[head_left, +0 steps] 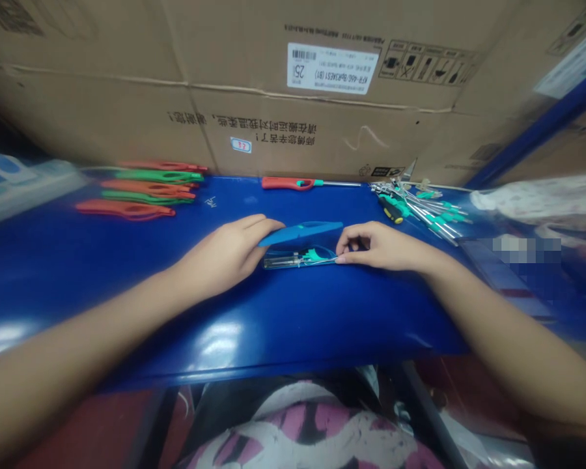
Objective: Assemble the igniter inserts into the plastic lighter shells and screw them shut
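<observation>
My left hand (224,254) is closed on one end of a blue lighter casing half (305,230), tilted just above the table. Below it lies the other half of the gas lighter (282,262), opened up, with a clear fuel tank, dark small parts and a green trigger piece (316,255) inside. Thumb and forefinger of my right hand (378,246) pinch the right end of this opened lighter, where thin wire or the metal tube seems to run. The exact part between those fingertips is too small to make out.
Red, orange and green lighter casings (141,189) lie at the left. Behind my hands rests a red lighter (288,184) with a metal tube. A heap of metal tubes with green parts (434,212) and a black-yellow screwdriver (390,210) are at the right. A cardboard box (254,98) stands behind.
</observation>
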Tool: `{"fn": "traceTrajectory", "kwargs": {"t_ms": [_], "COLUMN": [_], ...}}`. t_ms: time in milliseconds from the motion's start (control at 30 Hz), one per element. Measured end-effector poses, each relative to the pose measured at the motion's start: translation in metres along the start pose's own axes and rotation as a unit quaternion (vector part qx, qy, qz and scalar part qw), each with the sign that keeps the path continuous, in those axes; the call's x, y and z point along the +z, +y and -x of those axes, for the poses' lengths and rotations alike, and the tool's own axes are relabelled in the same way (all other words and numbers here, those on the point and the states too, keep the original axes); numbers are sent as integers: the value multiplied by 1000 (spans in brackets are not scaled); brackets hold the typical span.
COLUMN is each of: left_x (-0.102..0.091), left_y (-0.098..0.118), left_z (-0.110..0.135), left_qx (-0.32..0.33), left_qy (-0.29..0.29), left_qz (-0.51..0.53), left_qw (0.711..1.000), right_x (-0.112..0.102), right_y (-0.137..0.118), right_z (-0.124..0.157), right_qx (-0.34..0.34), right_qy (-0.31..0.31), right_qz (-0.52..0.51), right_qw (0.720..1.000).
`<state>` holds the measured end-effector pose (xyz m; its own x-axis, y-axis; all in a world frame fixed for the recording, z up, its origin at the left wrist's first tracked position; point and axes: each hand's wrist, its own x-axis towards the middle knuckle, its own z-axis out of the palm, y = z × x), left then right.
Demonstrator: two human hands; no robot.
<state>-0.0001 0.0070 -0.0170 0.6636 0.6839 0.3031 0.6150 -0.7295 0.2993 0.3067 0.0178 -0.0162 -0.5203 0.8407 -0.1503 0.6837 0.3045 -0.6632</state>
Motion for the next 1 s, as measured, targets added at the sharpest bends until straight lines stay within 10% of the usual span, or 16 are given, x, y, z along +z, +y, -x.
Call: {"fn": "traceTrajectory", "kwargs": {"t_ms": [633, 800, 1000], "left_x": [7, 4, -3], "left_y": [3, 6, 1], "left_z": [-8, -7, -3], "left_qx": [-251, -245, -61], "left_qy": [-40, -36, 0], "left_qz": [423, 370, 140], "left_qw": [870, 895, 988], "right_x": [12, 8, 10], "right_y": [-3, -4, -8], "right_z": [-3, 1, 1], "right_qx": [2, -68, -105], "right_qy": [48, 77, 164], "right_qz": [20, -11, 9], "right_qw": [999, 995, 981]}}
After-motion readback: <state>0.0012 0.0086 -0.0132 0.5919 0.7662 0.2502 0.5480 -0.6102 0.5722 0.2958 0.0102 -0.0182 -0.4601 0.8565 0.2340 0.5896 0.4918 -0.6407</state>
